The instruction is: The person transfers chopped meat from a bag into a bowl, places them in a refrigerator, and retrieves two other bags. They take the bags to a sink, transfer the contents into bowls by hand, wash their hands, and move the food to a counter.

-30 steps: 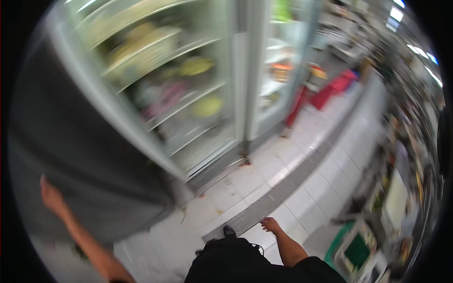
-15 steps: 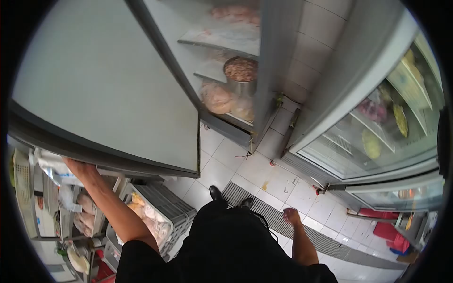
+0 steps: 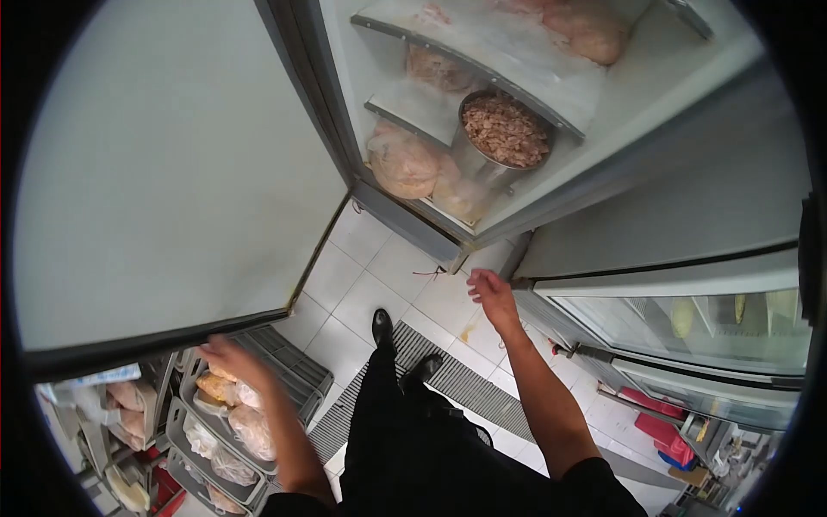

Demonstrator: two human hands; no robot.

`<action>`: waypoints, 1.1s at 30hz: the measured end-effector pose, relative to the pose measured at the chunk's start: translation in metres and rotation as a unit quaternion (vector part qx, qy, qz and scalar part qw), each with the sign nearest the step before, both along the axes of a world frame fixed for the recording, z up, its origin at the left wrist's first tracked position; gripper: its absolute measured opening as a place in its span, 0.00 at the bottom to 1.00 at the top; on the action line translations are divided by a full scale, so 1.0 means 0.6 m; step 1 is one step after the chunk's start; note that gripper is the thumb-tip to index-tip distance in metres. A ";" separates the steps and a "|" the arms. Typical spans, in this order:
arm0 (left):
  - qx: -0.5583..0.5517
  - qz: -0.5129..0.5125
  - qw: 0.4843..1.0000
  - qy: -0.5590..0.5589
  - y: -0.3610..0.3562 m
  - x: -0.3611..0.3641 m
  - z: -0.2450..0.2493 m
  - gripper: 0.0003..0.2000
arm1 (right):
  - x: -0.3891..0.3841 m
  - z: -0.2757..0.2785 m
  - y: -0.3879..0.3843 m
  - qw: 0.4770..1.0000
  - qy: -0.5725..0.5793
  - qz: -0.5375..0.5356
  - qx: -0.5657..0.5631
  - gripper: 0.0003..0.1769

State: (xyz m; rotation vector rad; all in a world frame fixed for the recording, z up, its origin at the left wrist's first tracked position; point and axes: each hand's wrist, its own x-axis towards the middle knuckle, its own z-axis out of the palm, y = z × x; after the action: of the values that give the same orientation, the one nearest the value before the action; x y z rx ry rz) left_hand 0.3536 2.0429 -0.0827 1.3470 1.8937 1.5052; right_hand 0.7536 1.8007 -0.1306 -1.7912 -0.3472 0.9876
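An open fridge door (image 3: 172, 172) fills the upper left. Just below its lower edge is my left hand (image 3: 233, 360), blurred by motion, over the grey crates; its fingers are too smeared to read. My right hand (image 3: 490, 295) is in the air over the tiled floor, fingers apart and holding nothing, below the fridge opening. Inside the fridge stands a metal pot (image 3: 505, 129) of chopped pinkish-brown pieces. A bag of pale meat (image 3: 403, 164) lies beside it on the bottom, and more meat (image 3: 586, 30) rests on the upper shelf.
Grey crates (image 3: 293, 370) with bagged food (image 3: 251, 431) stand at the lower left. A glass-door fridge (image 3: 680, 319) is on the right, with red items (image 3: 663, 439) beyond it. A floor grate (image 3: 465, 379) runs beneath me.
The door stands wider and the fridge interior shows more fully. My left hand has come off the door's edge and moved right. My right hand has risen toward the fridge, and the view has shifted.
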 end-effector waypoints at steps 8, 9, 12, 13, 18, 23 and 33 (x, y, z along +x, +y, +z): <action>-0.345 -0.549 0.756 -0.094 -0.101 0.424 -0.230 0.14 | 0.051 -0.056 0.113 0.996 0.059 -0.045 -0.042 0.22; -0.321 -0.558 0.761 -0.074 -0.086 0.464 -0.251 0.13 | 0.060 -0.075 0.126 0.996 0.064 -0.043 -0.052 0.22; -0.246 -0.578 0.778 -0.029 -0.029 0.555 -0.282 0.13 | 0.113 -0.157 0.170 0.964 -0.223 -0.037 -0.140 0.30; -0.255 -0.574 0.777 -0.032 -0.008 0.574 -0.281 0.13 | 0.135 -0.201 0.183 0.949 -0.265 -0.087 -0.149 0.33; -0.288 -0.535 0.783 -0.128 0.013 0.586 -0.332 0.14 | 0.287 -0.265 0.283 0.858 -0.501 -0.043 -0.099 0.37; -0.404 -0.511 0.754 -0.081 -0.027 0.483 -0.399 0.15 | 0.428 -0.389 0.333 0.787 -0.578 -0.013 -0.217 0.31; -0.313 -0.548 0.749 -0.202 0.060 0.601 -0.370 0.29 | 0.213 -0.252 0.303 0.943 -0.252 -0.188 0.110 0.21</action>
State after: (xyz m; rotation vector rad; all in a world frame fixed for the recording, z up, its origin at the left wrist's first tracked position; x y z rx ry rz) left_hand 0.7145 2.0789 -0.3045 1.2399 0.8222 0.4090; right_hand 0.8813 1.9824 -0.2819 -1.7969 -0.3923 0.2030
